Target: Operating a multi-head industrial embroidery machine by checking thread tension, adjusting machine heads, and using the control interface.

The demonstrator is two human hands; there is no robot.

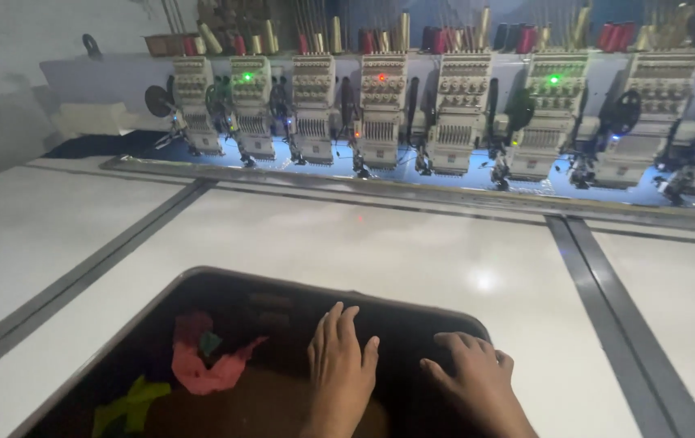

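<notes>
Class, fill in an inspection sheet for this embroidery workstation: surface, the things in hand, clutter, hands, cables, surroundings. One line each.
Surface: white glossy table with grey seams.
Things in hand: dark tray; pink fabric scrap and yellow-green scrap inside it.
Clutter: nothing seen outside the tray.
Hands: left hand and right hand lie flat, palms down, inside the tray, holding nothing.
Cables: nothing seen clearly.
Surroundings: row of embroidery machine heads with green and red lamps; thread cones above.

Glossy white table (412, 259), dark tray (225, 280) prob. plastic, w/ cloth scraps (201, 365).
</notes>
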